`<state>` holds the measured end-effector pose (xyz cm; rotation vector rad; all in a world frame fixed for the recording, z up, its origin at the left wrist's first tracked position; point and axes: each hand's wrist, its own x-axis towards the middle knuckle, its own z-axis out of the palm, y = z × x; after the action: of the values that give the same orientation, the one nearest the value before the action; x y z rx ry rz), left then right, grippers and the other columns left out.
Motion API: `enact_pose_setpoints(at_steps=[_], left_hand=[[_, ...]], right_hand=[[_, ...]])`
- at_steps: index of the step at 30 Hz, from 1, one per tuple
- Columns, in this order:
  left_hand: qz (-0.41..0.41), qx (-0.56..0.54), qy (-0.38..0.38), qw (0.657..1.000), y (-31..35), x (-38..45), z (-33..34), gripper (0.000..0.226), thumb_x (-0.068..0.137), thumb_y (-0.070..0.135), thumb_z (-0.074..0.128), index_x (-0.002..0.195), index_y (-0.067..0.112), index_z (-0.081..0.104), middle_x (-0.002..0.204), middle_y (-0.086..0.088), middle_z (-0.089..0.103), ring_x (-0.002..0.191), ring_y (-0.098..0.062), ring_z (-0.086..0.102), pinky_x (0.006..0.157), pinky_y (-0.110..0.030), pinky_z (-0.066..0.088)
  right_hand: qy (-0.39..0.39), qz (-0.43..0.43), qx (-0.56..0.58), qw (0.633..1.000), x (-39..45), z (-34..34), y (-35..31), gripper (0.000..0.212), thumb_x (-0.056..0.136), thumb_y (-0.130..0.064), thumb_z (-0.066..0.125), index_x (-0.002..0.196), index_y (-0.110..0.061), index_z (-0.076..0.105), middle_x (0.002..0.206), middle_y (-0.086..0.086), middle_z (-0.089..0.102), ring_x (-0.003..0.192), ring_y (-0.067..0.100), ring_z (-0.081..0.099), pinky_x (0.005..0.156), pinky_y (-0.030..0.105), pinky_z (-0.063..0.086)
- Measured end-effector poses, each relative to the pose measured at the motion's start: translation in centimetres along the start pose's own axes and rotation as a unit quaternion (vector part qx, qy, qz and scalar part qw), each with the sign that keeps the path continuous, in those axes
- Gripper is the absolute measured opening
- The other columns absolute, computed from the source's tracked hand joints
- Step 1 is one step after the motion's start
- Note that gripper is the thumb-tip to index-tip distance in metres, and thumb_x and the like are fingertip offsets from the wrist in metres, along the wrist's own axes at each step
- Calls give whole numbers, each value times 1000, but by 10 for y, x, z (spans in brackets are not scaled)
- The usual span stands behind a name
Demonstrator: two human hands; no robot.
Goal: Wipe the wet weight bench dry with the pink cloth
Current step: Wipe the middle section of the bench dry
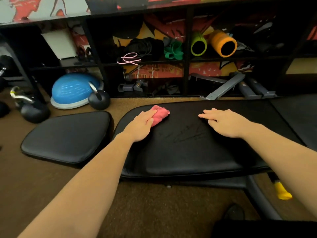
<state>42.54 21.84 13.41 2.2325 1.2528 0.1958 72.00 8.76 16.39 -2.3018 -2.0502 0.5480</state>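
Note:
The black padded weight bench (185, 157) lies across the middle of the view. Faint wet streaks show on its pad between my hands. A bunched pink cloth (161, 114) rests on the far left part of the pad. My left hand (140, 126) lies flat on the cloth's near side and presses it against the pad. My right hand (226, 122) rests palm down on the pad to the right, fingers spread, holding nothing.
A separate black seat pad (66, 136) sits to the left. Kettlebells (98, 98) and a blue balance dome (72, 90) stand on the brown carpet beyond. A black shelf rack (187, 54) with foam rollers and bands lines the back. A yellow-capped bench foot (282, 191) sticks out at lower right.

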Motion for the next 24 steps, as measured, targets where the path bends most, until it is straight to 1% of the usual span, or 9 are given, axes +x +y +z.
enact_pose_setpoints(at_steps=[2,6,11,14,18,20,21,22,24], left_hand=[[5,2,8,1000,-2,-1,3,48,110,25,29,157,35,25,165,11,19,154,-16,8,122,-32,6],[25,9,-7,1000,0,-16,6,49,109,23,33,157,35,26,164,7,24,151,-16,20,119,-29,14],[52,31,-17,998,8,-53,15,50,110,22,32,157,36,24,165,8,19,154,-14,7,117,-22,3],[79,34,-14,996,7,-74,23,49,110,22,33,156,35,27,164,12,21,153,-9,8,113,-16,-1],[99,20,-11,995,7,-100,33,47,109,27,36,154,37,33,161,18,27,151,-3,10,114,-16,1],[112,14,-6,994,7,-111,37,46,108,28,38,153,39,34,159,19,29,150,-1,11,116,-17,3],[116,10,-4,993,6,-115,39,46,108,28,39,152,40,35,159,19,30,149,0,12,117,-18,3],[120,6,-3,993,6,-119,42,46,107,29,40,151,40,35,159,20,31,149,2,12,119,-20,4],[127,1,1,992,3,-126,47,47,107,30,43,151,43,35,158,20,32,147,4,11,123,-26,7]], right_hand=[[1,-3,-3,1000,0,3,1,49,110,-26,28,156,-41,29,167,-14,17,155,14,9,125,51,4],[3,1,-11,1000,-1,4,0,50,110,-26,26,157,-39,28,167,-12,16,156,15,8,124,53,3],[-10,0,-22,1000,-4,0,-2,49,110,-26,26,158,-38,27,168,-10,16,156,17,8,123,53,4],[-15,-3,-11,1000,-6,-1,-4,48,111,-27,26,157,-37,29,168,-8,16,156,19,8,124,54,3],[16,-16,13,1000,-12,7,-7,46,110,-27,30,155,-35,35,167,-7,22,156,19,9,125,52,5],[58,-49,35,996,-18,13,-13,43,109,-27,36,151,-33,43,163,-7,32,154,16,16,126,46,13],[81,-72,42,993,-23,15,-19,41,108,-27,40,148,-32,48,159,-7,39,152,15,23,124,43,19],[99,-93,45,990,-29,17,-25,39,106,-26,44,144,-32,52,154,-9,46,148,14,31,122,39,25],[108,-130,43,985,-41,19,-38,33,104,-27,50,135,-32,61,142,-12,57,135,10,45,115,33,33]])
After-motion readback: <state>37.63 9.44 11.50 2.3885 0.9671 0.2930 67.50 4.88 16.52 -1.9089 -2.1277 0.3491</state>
